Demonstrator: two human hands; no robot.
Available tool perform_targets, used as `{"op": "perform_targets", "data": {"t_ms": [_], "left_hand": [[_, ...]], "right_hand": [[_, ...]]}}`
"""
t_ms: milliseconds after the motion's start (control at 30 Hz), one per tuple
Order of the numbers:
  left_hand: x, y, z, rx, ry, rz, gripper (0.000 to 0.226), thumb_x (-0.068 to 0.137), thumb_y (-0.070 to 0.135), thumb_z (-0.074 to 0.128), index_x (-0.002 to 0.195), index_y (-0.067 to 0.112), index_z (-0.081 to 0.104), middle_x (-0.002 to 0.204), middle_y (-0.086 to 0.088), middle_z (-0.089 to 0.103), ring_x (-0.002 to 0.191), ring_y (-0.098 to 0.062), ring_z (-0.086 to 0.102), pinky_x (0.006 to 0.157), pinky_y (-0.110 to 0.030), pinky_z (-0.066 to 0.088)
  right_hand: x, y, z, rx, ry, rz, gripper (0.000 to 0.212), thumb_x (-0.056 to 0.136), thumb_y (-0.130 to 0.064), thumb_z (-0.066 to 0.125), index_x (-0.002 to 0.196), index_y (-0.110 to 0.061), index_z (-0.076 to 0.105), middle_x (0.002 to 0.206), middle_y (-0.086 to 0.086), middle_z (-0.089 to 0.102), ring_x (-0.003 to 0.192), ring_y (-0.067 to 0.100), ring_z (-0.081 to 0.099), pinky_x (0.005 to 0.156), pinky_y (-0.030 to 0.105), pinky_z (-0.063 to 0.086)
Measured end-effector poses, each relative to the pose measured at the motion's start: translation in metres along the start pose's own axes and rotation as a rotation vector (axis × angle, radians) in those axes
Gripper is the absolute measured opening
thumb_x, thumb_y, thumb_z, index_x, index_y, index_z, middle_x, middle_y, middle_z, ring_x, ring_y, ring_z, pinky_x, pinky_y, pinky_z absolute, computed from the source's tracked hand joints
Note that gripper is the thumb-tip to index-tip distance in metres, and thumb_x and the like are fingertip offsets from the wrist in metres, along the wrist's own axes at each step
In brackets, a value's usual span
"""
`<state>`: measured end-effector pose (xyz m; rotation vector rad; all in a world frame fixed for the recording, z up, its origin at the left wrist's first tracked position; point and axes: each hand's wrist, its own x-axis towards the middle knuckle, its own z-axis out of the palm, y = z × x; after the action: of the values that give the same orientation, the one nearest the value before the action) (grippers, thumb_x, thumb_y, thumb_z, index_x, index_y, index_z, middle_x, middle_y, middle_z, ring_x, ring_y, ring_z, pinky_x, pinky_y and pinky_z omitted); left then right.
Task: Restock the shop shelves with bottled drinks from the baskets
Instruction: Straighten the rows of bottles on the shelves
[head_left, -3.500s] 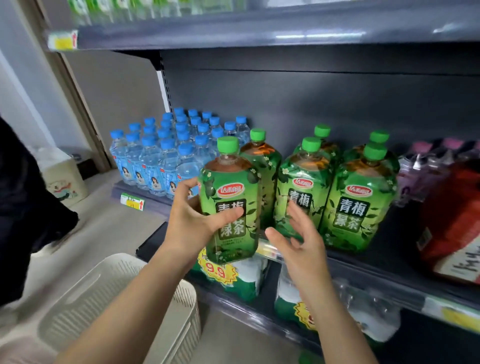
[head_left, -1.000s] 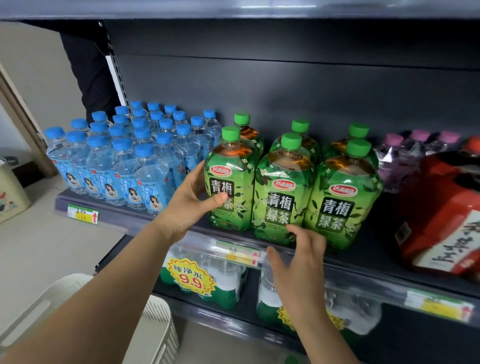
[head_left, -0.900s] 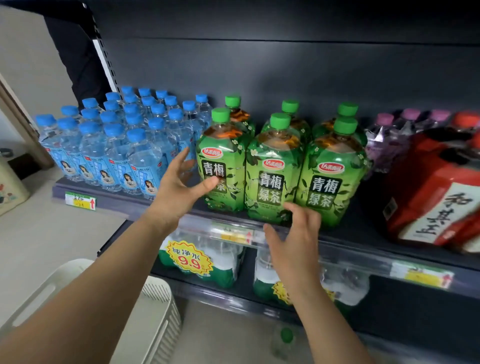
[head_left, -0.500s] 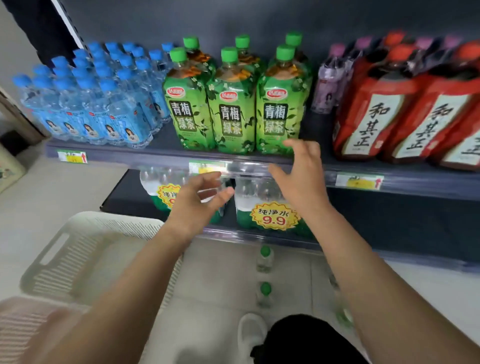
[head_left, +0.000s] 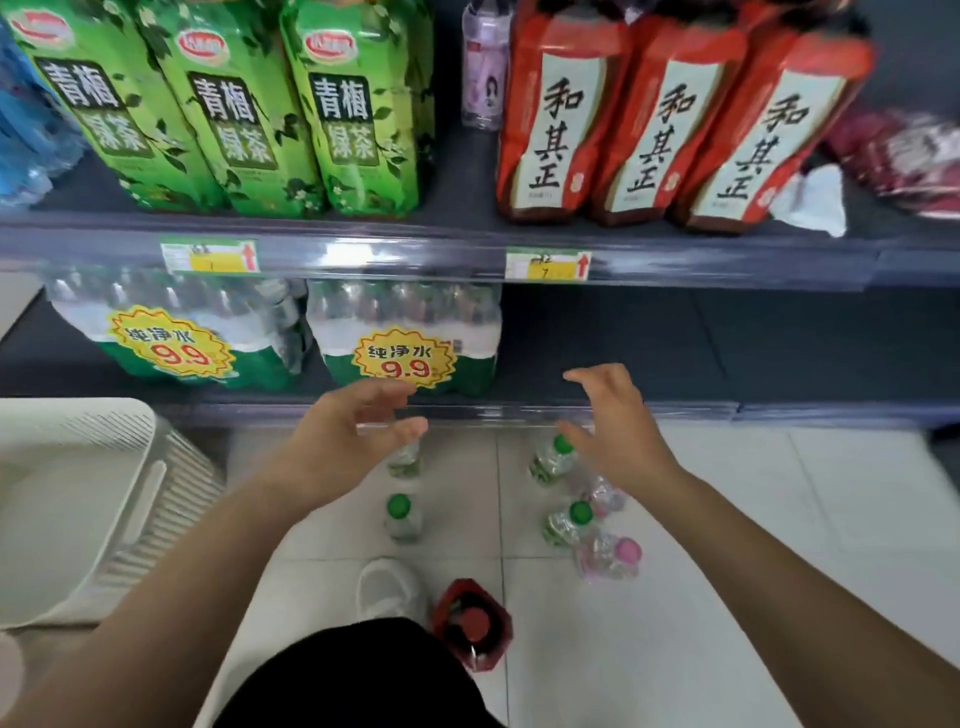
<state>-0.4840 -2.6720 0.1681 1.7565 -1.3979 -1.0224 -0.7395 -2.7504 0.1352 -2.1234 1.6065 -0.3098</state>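
Head view: both hands are seen lowered in front of the bottom shelf (head_left: 571, 410), above small bottles standing on the floor tiles. The left hand (head_left: 343, 441) is spread wide and empty, its fingers (head_left: 410, 427) curled over a green-capped bottle (head_left: 402, 460) whose cap is hidden beneath them; whether it is touched cannot be told. A second green-capped bottle (head_left: 400, 517) stands just nearer the body, in line with the first. The right hand (head_left: 615, 423) is likewise open and empty, with a third green-capped bottle (head_left: 553, 460) just to its left, below the thumb. Two pink-capped bottles (head_left: 610, 556) lie on their sides close by, and a red bottle (head_left: 472, 629) stands beside the shoe (head_left: 389, 590).

The standing bottles have their long axes upright, so caps and necks are presented straight up to the descending fingers; a grasp from above or around the neck is judged to be called for. Each hand is nearest to its own bottle, so a two-handed pickup seems likely. The white basket (head_left: 78, 499) sits at the left, apparently empty.
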Motion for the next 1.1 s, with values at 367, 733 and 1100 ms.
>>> {"op": "perform_targets", "data": {"t_ms": [367, 733, 1100], "left_hand": [[0.006, 0.015, 0.018, 0.137, -0.133, 0.001, 0.032, 0.081, 0.031, 0.068, 0.111, 0.035, 0.058, 0.110, 0.015, 0.059, 0.102, 0.004, 0.054, 0.075, -0.006, 0.038], [0.021, 0.047, 0.051, 0.358, -0.407, 0.046, 0.038, 0.084, 0.036, 0.065, 0.121, 0.034, 0.056, 0.115, 0.021, 0.053, 0.108, 0.005, 0.049, 0.090, -0.014, 0.037], [0.016, 0.056, 0.107, 0.528, -0.549, 0.089, 0.046, 0.087, 0.039, 0.062, 0.131, 0.032, 0.049, 0.134, 0.011, 0.049, 0.118, -0.007, 0.046, 0.096, -0.021, 0.031]], "right_hand": [[-0.046, 0.093, 0.057, -0.110, -0.333, 0.183, 0.062, 0.086, -0.033, 0.065, 0.141, -0.023, 0.038, 0.137, 0.004, 0.035, 0.122, 0.023, 0.041, 0.100, 0.032, 0.041], [-0.076, 0.149, 0.100, -0.224, -0.430, 0.289, 0.029, 0.090, -0.013, 0.050, 0.120, -0.013, 0.054, 0.119, 0.009, 0.047, 0.098, 0.024, 0.060, 0.084, 0.026, 0.047], [-0.066, 0.165, 0.119, -0.175, -0.388, 0.308, 0.023, 0.090, -0.009, 0.049, 0.111, -0.014, 0.055, 0.103, 0.003, 0.039, 0.091, 0.026, 0.061, 0.079, 0.028, 0.049]]}}
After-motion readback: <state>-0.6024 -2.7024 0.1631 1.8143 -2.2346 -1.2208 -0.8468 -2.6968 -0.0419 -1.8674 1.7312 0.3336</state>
